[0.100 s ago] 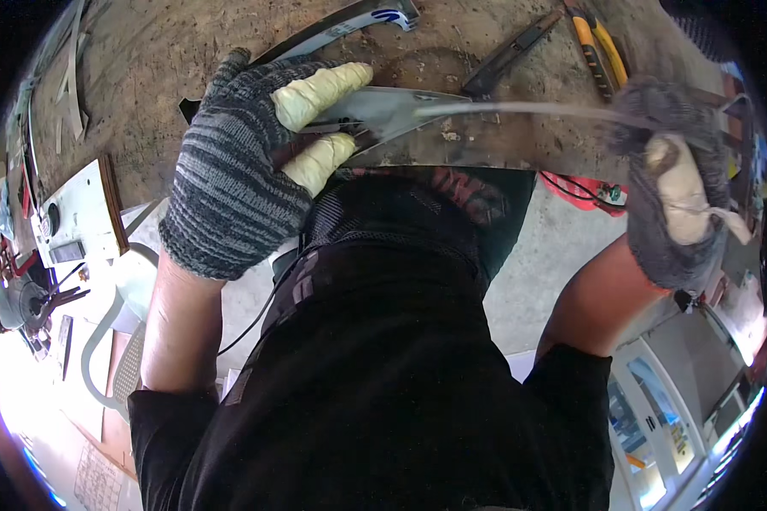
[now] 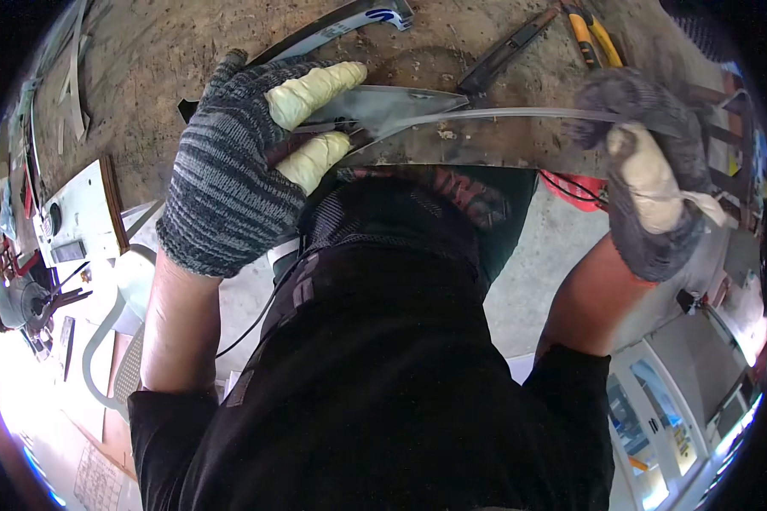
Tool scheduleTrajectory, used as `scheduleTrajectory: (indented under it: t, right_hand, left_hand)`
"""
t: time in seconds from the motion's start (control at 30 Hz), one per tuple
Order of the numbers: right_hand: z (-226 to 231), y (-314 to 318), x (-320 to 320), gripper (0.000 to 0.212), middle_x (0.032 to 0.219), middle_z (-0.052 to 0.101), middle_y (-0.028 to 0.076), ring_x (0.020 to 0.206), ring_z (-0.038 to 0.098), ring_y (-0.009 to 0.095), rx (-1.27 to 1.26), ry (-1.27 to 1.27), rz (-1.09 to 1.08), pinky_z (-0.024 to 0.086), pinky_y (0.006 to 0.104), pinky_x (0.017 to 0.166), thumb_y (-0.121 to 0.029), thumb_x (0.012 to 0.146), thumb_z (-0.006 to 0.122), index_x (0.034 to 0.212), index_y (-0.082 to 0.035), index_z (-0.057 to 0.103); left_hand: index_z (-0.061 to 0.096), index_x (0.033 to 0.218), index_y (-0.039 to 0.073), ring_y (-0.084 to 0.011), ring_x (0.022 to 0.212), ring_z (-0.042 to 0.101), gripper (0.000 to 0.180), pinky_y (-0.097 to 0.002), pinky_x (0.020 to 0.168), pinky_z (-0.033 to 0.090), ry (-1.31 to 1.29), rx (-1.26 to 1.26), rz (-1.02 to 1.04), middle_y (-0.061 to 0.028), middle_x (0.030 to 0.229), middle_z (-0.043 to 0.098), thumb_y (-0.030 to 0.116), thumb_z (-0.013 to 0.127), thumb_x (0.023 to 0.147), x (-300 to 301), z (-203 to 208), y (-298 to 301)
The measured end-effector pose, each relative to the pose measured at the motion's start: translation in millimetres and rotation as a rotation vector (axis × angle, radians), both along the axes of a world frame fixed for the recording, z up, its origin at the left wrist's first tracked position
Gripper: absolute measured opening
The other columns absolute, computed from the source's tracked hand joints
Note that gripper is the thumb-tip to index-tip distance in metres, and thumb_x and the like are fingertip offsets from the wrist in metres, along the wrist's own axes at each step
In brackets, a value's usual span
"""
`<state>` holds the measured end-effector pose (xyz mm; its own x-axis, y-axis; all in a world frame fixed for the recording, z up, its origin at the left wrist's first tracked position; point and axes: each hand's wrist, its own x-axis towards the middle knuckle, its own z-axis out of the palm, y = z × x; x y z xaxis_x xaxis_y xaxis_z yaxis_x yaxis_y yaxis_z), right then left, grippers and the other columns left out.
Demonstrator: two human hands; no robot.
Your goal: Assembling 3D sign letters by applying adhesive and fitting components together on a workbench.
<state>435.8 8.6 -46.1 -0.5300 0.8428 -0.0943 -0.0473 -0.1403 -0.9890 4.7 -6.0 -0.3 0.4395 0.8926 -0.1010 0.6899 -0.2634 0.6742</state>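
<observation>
My left hand [image 2: 234,162], in a grey striped knit glove with cream tape around the thumb and a finger, grips a flat, tapered grey metal piece [image 2: 400,103] near the table's front edge. Part of that piece is hidden under the glove. My right hand [image 2: 656,166], gloved and taped likewise, is blurred by motion. Its fingers are closed around one end of a long, thin grey strip-like tool [image 2: 520,112], whose exact kind I cannot make out. The tool reaches left, its far end against the piece's near edge, close to my left fingertips.
Beyond my left hand lies a curved strip with a white and blue face [image 2: 341,30]. A dark flat-handled tool [image 2: 507,53] and orange-and-yellow-handled pliers [image 2: 595,38] lie at the far right of the worn wooden table [image 2: 153,51]. A pale chair [image 2: 132,298] stands at left.
My right hand has moved left, carrying the thin tool further along toward my left hand. My left hand and the metal piece have barely shifted.
</observation>
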Motion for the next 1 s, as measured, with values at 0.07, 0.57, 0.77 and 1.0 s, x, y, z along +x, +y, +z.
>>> scheduleTrajectory:
  t: [0.07, 0.57, 0.77, 1.0]
  right_hand:
    - [-15.4, -27.4, 14.2, 0.173, 0.124, 0.048, 0.025, 0.116, 0.046, 0.032, -0.404, 0.354, -0.299, 0.037, 0.0407, 0.102, -0.102, 0.013, 0.048, 0.131, 0.022, 0.033]
    - [-69.6, -42.4, 0.5, 0.144, 0.158, -0.008, 0.026, 0.147, -0.006, 0.04, -0.073, 0.533, 0.252, -0.003, 0.0475, 0.118, -0.092, 0.052, 0.057, 0.149, 0.007, 0.016]
    - [-41.8, -55.1, -6.7, 0.139, 0.156, -0.004, 0.031, 0.145, -0.002, 0.046, 0.047, 0.36, 0.179, -0.002, 0.0527, 0.116, -0.094, 0.056, 0.051, 0.15, 0.003, 0.019]
    - [12.9, -8.2, -77.0, 0.085, 0.128, 0.053, 0.029, 0.13, 0.037, 0.044, 0.47, 0.417, 0.342, 0.021, 0.0578, 0.113, -0.077, 0.08, 0.049, 0.114, 0.0, 0.061]
  left_hand:
    - [0.061, 0.129, 0.017, -0.0254, 0.103, 0.065, 0.048, -0.0353, 0.086, 0.054, -0.009, 0.026, 0.017, -0.0143, 0.113, 0.065, 0.013, 0.072, 0.083, -0.3, -3.9, -1.7]
    - [0.06, 0.13, 0.017, -0.0251, 0.099, 0.066, 0.049, -0.0345, 0.085, 0.055, 0.055, 0.147, -0.049, -0.0146, 0.111, 0.065, 0.011, 0.072, 0.082, -4.8, -5.8, -1.7]
    - [0.061, 0.129, 0.017, -0.0281, 0.1, 0.066, 0.048, -0.0363, 0.087, 0.054, 0.028, 0.183, -0.07, -0.0162, 0.111, 0.065, 0.014, 0.072, 0.082, -3.3, -7.0, 0.6]
    - [0.061, 0.129, 0.016, -0.0273, 0.098, 0.065, 0.046, -0.0368, 0.086, 0.053, 0.057, 0.185, -0.067, -0.0156, 0.11, 0.065, 0.017, 0.07, 0.084, -4.4, -8.2, 5.1]
